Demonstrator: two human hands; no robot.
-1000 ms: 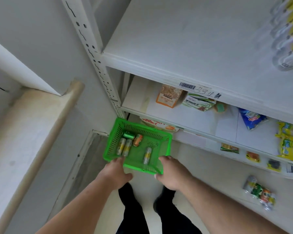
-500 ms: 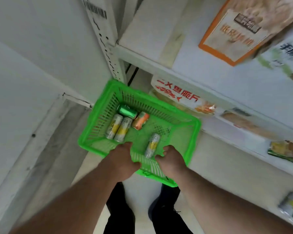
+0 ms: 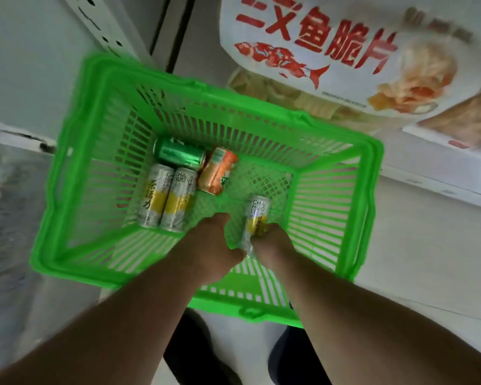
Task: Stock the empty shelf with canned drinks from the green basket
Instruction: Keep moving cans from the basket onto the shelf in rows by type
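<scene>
With both hands in the green basket (image 3: 75, 195), my right hand (image 3: 272, 245) has its grip closed round the lone yellow-and-white can (image 3: 257, 215) near the near wall, my left hand (image 3: 208, 245) curled beside it, hold unclear, so I should lift it straight, clear of the rim.

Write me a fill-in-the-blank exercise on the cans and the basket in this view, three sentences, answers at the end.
1. The green basket holds ____ cans in all.
2. The right hand touches the lone silver and yellow can, while the left hand touches ____ can.
3. The orange can lies beside the ____ can, at the basket's far end.

Missing words: five; no; green
</scene>
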